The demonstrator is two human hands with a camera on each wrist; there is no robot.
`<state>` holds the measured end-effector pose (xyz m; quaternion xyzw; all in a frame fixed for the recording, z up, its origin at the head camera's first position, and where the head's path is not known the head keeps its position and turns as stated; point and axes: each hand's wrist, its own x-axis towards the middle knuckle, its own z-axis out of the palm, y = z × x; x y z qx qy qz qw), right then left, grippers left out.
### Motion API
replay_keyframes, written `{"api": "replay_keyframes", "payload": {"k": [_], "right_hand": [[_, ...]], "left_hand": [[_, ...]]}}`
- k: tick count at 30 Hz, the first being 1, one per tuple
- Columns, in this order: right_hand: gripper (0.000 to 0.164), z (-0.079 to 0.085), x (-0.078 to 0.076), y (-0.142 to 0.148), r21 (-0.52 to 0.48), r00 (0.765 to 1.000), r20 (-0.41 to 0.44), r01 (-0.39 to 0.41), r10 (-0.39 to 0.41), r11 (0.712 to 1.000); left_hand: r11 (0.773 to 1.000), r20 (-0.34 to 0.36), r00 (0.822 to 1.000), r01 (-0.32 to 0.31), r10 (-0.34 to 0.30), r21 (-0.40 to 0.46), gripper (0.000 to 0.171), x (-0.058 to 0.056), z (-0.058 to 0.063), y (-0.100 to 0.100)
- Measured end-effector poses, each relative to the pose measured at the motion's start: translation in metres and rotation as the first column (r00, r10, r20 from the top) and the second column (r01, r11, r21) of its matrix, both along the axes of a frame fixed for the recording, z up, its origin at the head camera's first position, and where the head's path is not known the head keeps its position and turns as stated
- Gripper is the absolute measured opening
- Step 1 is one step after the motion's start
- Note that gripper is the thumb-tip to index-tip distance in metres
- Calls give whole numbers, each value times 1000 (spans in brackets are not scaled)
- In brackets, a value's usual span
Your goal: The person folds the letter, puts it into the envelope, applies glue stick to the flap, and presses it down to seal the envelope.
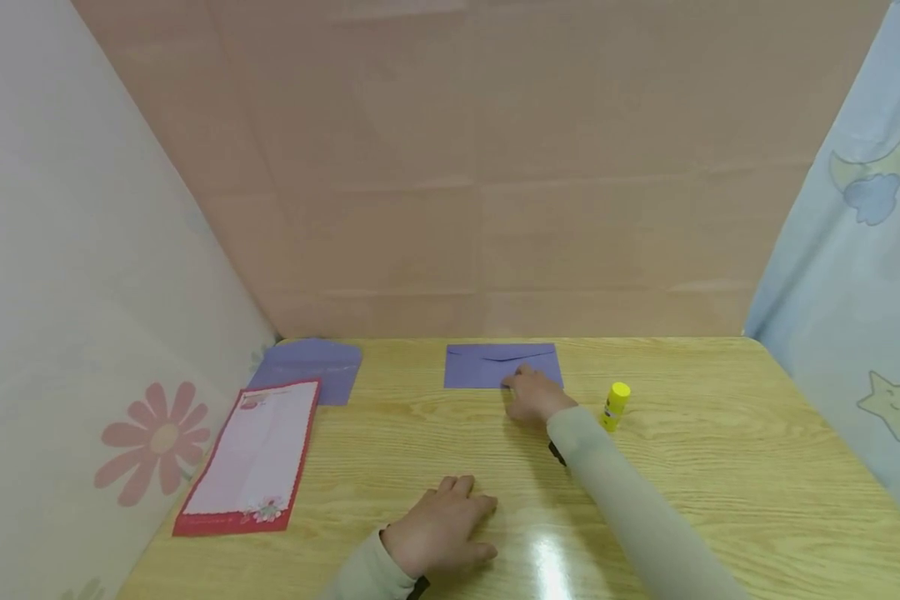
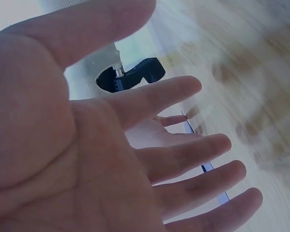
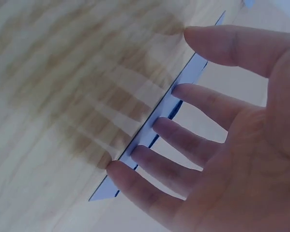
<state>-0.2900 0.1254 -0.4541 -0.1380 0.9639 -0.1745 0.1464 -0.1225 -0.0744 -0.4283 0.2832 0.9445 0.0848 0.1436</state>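
A closed purple envelope [image 1: 468,367] lies flat near the back edge of the table, its pointed flap facing up. My right hand [image 1: 534,395] reaches to its front right part; in the right wrist view the extended fingertips touch the envelope [image 3: 188,75], while the thumb stays off to one side at the wood. Close to the table's front, my left hand [image 1: 442,527] is spread over the wood with nothing in it. The left wrist view shows that palm [image 2: 101,159] bare, its fingers apart.
Right of my right hand stands a yellow glue stick [image 1: 616,406]. On the left, a red-bordered sheet of letter paper [image 1: 251,454] overlaps a second purple envelope [image 1: 322,367] with its flap raised. Brown paper [image 1: 480,167] covers the back wall, and patterned cloths hang at both sides.
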Motion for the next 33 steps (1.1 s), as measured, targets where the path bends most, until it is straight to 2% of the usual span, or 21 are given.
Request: {"api": "replay_keyframes", "payload": {"k": [5, 11, 15, 25, 33], "right_hand": [[54, 2, 0, 7, -62, 1000, -4, -26, 25, 998], [42, -4, 4, 16, -126, 994, -93, -65, 53, 990], [37, -6, 18, 16, -143, 991, -113, -81, 65, 986], [34, 2, 57, 19, -123, 991, -82, -112, 102, 986], [33, 5, 75, 18, -130, 993, -62, -103, 96, 986]], "left_hand": [[1000, 6, 1000, -17, 17, 2, 55, 0, -1, -4], [999, 7, 1000, -27, 27, 26, 55, 1, -2, -11], [999, 10, 999, -32, 32, 40, 55, 2, -2, -15], [999, -24, 999, -26, 27, 38, 54, 2, -4, -17], [999, 12, 999, -38, 38, 37, 55, 1, -2, -18]]}}
